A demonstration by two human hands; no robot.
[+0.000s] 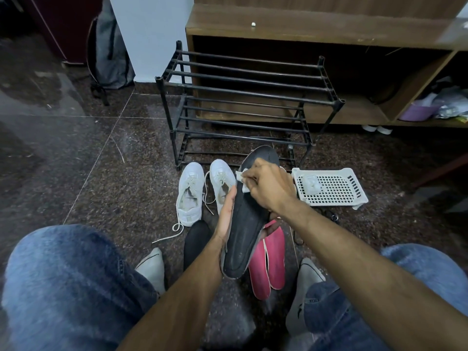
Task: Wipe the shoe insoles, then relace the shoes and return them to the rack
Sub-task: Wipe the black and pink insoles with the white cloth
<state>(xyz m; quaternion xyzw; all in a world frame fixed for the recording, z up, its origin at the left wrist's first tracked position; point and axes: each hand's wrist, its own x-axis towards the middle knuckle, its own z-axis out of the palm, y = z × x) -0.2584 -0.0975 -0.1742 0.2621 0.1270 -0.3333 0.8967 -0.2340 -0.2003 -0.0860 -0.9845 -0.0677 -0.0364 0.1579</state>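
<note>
Dark speckled floor tiles [106, 173] are spread before an empty black rack [243, 97]. Above the floor, a black insole [247, 229] is cradled along its edge by the left hand [225, 219], fingers loosely curved, while a white wipe [243, 182] is pinched against it by the right hand [268, 186]. White shoes [202, 188] are set just behind.

Two white sneakers [191, 193] stand side by side on the floor. There are four insoles: one black insole [247, 224] held up, a second black insole [196, 240] lying on the floor, and two pink insoles [267, 262]. One black shoe rack [243, 97], one white perforated tray [331, 186], one white wipe [243, 182] and two hands [266, 188] complete the count.
</note>
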